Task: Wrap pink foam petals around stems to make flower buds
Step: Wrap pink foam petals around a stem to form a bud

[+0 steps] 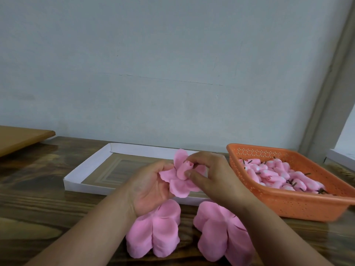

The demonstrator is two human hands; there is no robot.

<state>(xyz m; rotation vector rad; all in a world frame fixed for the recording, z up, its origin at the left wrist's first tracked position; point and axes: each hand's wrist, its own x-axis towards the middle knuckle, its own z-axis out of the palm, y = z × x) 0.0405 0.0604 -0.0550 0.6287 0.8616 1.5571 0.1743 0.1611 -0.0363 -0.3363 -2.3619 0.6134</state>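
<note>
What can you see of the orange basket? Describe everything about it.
The orange basket looks like plastic, rectangular and shallow, with flared walls pierced by rows of small holes. It sits flat on the wooden table, turned at an angle, to the right of the white tray and the right hand, apart from both. It holds a pile of pink buds with dark stems poking out. Its right end runs out of view.

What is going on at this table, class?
A person is making foam flower buds. The left hand cups a pink petal piece while the right hand folds a petal inward at its centre. Two stacks of petals lie on the wooden table, a white tray sits behind, and the orange basket holds bud cores with stems.
</note>
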